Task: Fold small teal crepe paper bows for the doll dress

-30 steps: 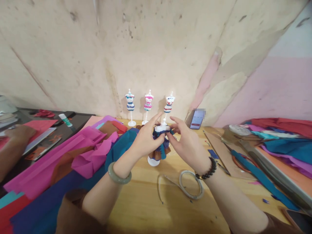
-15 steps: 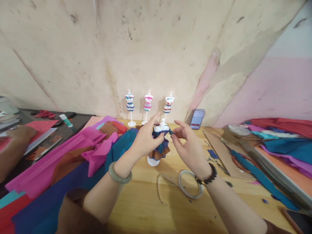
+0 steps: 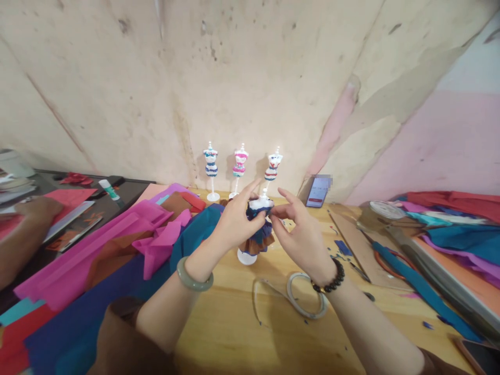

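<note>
Near: tape roll [image 3: 289, 292] lies flat on table [image 3: 219, 317], loose tail out to the left of it. R wrist w/ black bracelet [image 3: 331, 280] overlaps its edge in view; contact can't be told. Poss. snag: bracelet catches roll, cause being the low wrist.

Mid: mannequin [image 3: 262, 204], btwn both hands, dressed in ruffled blue & brown skirt [image 3: 257, 243], over round base [image 3: 247, 257]. It leans in view; true tilt vs. lens effect not determinable. Judged risk: skirt ruffles crush or tear if thumb pressure is too heavy; stand tips if R side is pulled w/o L support.

Pose: L hand [image 3: 237, 221] wraps mannequin's left side, thumb across front, index up, appears gripping. R hand [image 3: 299, 226] comes in opp., thumb & index tips nearly together at edge of blue trim, another finger raised; whether it pinches anything, can't tell.

Far: three more mannequins [image 3: 239, 167] stand by wall [image 3: 250, 78]; nearest one to fingers could be bumped, cause: tight spacing. Phone [image 3: 318, 191] leans at R.
</note>
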The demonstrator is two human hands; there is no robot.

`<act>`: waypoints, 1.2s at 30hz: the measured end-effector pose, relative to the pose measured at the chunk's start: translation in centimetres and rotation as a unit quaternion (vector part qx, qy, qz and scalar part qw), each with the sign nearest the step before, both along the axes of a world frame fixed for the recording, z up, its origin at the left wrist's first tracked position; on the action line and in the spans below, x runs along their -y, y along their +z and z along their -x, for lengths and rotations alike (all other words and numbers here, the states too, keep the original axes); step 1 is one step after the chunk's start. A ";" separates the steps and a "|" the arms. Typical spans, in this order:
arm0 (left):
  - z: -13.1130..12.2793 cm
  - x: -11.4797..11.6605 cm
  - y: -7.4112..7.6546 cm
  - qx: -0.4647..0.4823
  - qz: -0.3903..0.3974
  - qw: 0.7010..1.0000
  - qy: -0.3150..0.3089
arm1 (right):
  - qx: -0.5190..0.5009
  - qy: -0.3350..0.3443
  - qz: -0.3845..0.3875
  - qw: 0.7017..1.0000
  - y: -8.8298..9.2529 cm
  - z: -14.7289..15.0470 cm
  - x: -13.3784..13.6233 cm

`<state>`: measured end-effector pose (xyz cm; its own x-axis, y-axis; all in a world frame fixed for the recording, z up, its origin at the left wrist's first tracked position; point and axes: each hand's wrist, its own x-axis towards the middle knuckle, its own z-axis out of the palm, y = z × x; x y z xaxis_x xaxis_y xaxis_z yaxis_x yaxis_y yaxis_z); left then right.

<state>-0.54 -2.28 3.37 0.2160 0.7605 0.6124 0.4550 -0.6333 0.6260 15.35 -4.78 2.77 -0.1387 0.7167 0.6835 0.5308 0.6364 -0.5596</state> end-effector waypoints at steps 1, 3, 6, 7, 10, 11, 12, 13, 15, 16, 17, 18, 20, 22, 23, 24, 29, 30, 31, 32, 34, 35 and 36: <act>0.0 0.0 0.0 -0.001 -0.001 1.000 0.000 | 0.005 0.005 0.001 1.000 0.0 0.0 0.1; 0.0 -0.1 0.0 -0.002 -0.004 1.000 -0.003 | 0.011 0.009 0.006 1.000 0.1 0.0 0.2; 0.0 -0.1 0.0 -0.005 -0.009 1.000 -0.006 | 0.011 0.001 0.016 1.000 0.3 0.0 0.3; 0.0 -0.1 0.0 -0.005 -0.009 1.000 -0.006 | 0.011 -0.002 0.018 1.000 0.5 0.0 0.3; 0.0 0.0 0.0 -0.004 -0.004 1.000 -0.010 | 0.004 0.005 0.036 0.999 0.9 0.0 0.3; 0.0 0.0 0.1 -0.003 -0.003 1.000 -0.013 | -0.009 0.013 0.050 0.999 1.0 0.0 0.3; 0.0 0.0 0.1 -0.004 -0.001 1.000 -0.017 | -0.029 0.022 0.068 0.997 1.1 0.0 0.3; 0.1 0.0 0.1 -0.005 0.000 1.000 -0.021 | -0.055 0.032 0.090 0.994 1.2 0.0 0.2; 0.2 0.0 0.1 -0.009 0.003 1.000 -0.027 | -0.115 0.055 0.134 0.983 1.3 -0.1 0.2; 0.2 0.0 0.2 -0.012 0.004 0.999 -0.030 | -0.142 0.067 0.152 0.976 1.2 -0.1 0.1; 0.3 0.0 0.2 -0.015 0.003 0.999 -0.033 | -0.165 0.079 0.164 0.969 1.2 -0.1 0.1; 0.3 0.1 0.2 -0.016 0.001 0.999 -0.036 | -0.183 0.088 0.171 0.964 1.0 -0.1 0.1; 0.4 0.1 0.3 -0.017 -0.002 0.999 -0.044 | -0.204 0.094 0.172 0.959 0.8 -0.1 0.1; 0.4 0.1 0.3 -0.016 -0.001 0.999 -0.049 | -0.208 0.082 0.165 0.961 0.5 -0.1 0.3; 0.4 0.1 0.3 -0.016 0.001 0.999 -0.049 | -0.206 0.075 0.161 0.962 0.4 0.0 0.4; 0.4 0.1 0.3 -0.016 0.004 0.999 -0.050 | -0.203 0.069 0.157 0.964 0.4 0.0 0.5; 0.5 -0.2 0.4 0.005 0.019 0.999 -0.041 | -0.201 0.084 0.172 0.961 0.1 0.0 0.8; 0.5 -0.3 0.5 0.013 0.022 0.999 -0.039 | -0.211 0.094 0.179 0.956 0.0 -0.1 0.8; 0.5 -0.4 0.5 0.022 0.027 0.999 -0.037 | -0.225 0.105 0.184 0.951 -0.1 -0.2 0.8; 0.5 -0.5 0.5 0.030 0.032 0.998 -0.038 | -0.244 0.116 0.190 0.944 -0.3 -0.3 0.8; 0.5 -0.6 0.6 0.039 0.041 0.998 -0.042 | -0.283 0.124 0.201 0.930 -0.6 -0.5 0.8; 0.5 -0.7 0.6 0.040 0.045 0.997 -0.042 | -0.297 0.119 0.205 0.925 -0.7 -0.5 0.8; 0.5 -0.7 0.7 0.041 0.048 0.997 -0.041 | -0.302 0.111 0.208 0.924 -0.8 -0.5 0.9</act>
